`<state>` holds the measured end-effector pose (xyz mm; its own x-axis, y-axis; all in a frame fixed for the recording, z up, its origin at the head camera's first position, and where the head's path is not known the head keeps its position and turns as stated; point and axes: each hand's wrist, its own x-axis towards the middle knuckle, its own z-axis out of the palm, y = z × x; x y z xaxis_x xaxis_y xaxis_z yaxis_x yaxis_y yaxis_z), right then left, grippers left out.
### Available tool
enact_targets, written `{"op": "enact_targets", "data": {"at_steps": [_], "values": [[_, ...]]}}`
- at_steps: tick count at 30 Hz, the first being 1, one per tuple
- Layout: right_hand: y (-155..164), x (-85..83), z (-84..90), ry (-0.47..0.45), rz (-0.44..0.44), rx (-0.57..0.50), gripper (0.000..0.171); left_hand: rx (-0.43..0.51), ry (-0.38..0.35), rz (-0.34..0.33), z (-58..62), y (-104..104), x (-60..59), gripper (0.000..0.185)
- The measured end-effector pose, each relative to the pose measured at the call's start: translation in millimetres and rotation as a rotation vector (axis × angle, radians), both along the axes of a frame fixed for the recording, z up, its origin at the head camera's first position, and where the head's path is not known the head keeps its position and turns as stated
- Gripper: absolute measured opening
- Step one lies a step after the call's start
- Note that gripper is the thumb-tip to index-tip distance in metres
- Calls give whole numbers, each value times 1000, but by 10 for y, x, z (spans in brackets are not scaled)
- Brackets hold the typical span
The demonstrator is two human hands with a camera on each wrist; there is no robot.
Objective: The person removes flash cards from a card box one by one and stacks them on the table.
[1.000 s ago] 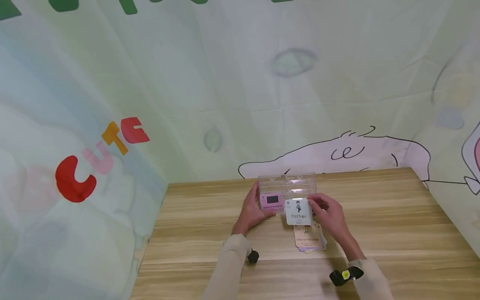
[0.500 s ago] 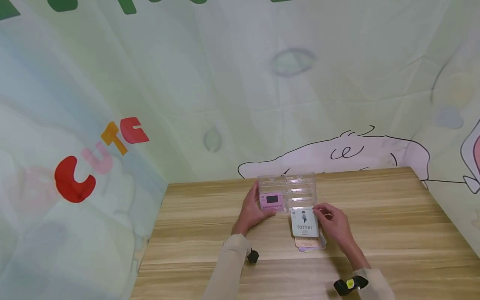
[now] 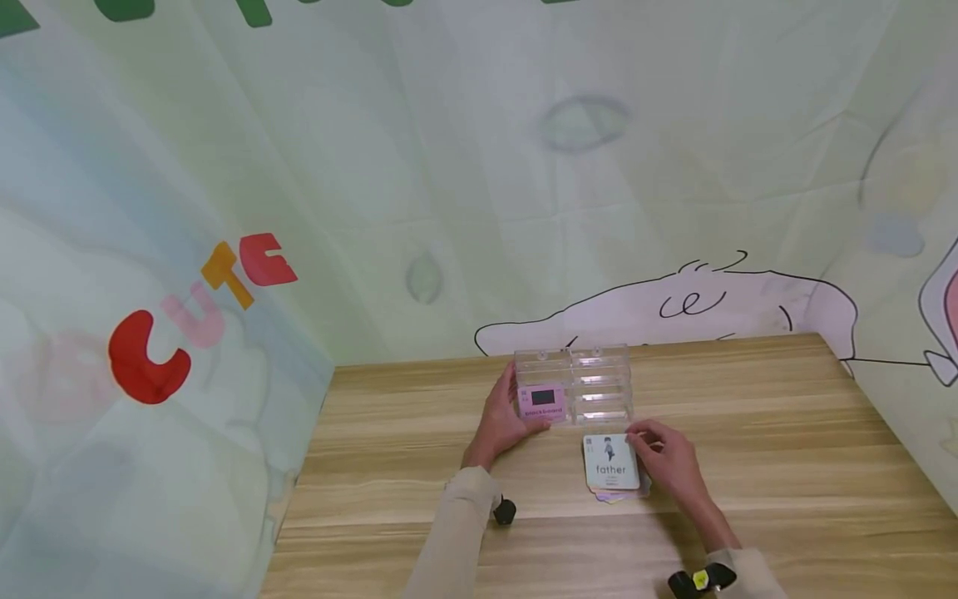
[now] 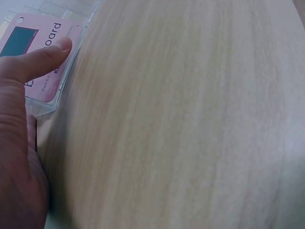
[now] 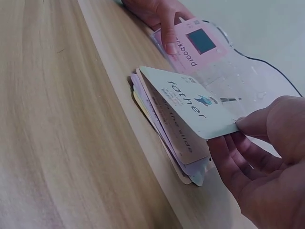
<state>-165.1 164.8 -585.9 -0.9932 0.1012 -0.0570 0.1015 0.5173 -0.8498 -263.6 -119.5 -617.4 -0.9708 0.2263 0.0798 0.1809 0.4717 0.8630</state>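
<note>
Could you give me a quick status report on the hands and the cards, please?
Left hand steadies the clear box, thumb on the blackboard card. Right hand pinches the father card over the card stack. Nothing in the way.

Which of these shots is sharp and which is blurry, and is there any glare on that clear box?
Head view: evenly lit, sharp, the "father" card readable; faint highlights on the clear box. Left wrist view: soft, the thumb close and blurred. Right wrist view: dimmer, the right hand soft, the card stack fairly crisp.
</note>
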Motion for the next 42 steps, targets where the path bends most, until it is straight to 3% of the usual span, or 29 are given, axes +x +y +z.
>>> {"op": "enact_targets", "data": {"at_steps": [21,42], "values": [[-17,-36,-81,-18,25,130,13,-15,5,0,-7,-4,-18,128],[-16,-35,-109,-31,43,183,15,-8,21,-10,-27,-10,-18,129]]}}
